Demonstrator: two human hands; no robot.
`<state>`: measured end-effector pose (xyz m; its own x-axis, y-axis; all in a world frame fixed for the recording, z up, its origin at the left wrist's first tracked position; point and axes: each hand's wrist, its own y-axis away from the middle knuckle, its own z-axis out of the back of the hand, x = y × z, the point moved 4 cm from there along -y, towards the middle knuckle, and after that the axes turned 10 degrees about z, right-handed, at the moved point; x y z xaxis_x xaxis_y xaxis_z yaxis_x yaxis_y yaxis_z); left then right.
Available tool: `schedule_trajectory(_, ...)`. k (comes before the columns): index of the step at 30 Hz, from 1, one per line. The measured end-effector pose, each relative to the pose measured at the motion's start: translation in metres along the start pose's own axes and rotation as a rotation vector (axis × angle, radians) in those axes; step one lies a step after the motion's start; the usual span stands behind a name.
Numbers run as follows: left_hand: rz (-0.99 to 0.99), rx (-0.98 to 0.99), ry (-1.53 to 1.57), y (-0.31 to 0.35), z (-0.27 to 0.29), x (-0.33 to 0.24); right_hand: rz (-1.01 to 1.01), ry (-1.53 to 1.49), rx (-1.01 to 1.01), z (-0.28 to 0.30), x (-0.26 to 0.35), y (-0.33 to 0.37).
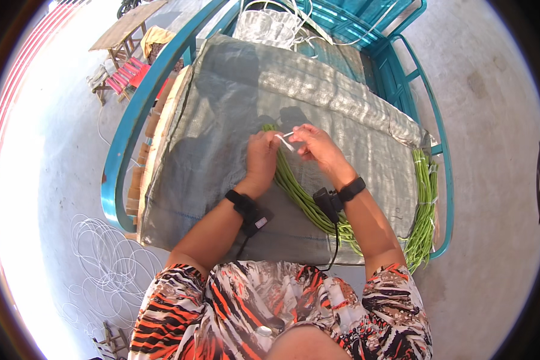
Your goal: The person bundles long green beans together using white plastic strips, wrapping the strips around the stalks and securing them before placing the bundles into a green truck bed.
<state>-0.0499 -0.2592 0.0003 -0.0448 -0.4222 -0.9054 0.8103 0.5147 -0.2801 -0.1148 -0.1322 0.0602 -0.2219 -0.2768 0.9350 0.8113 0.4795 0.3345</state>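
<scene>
A long bundle of thin green yardlong beans (300,195) runs from under my fingers toward the front edge of a grey woven sheet (222,108). My left hand (263,159) is closed around the bundle near its far end, and the tips of the beans stick out beyond it. A narrow white tie strip (286,143) stretches between both hands at that end. My right hand (317,146) pinches the strip, its fingers closed just right of the bundle. The lower part of the beans passes behind my right forearm.
More bean bundles (425,207), bound with white ties, lie at the sheet's right edge. A teal metal frame (117,162) surrounds the work surface. White strips (303,39) lie at the back. Loose white coils (111,264) rest on the floor at left, with a wooden table (126,27) beyond.
</scene>
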Motion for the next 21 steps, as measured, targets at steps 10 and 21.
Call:
schedule_trajectory(10,0.303,0.047,0.277,0.002,-0.001,0.001,0.172,-0.489,0.041,-0.005,-0.032,-0.009)
schedule_trajectory(21,0.301,-0.012,0.16,0.0,0.005,-0.002,0.486,0.149,0.11,-0.01,-0.035,-0.011)
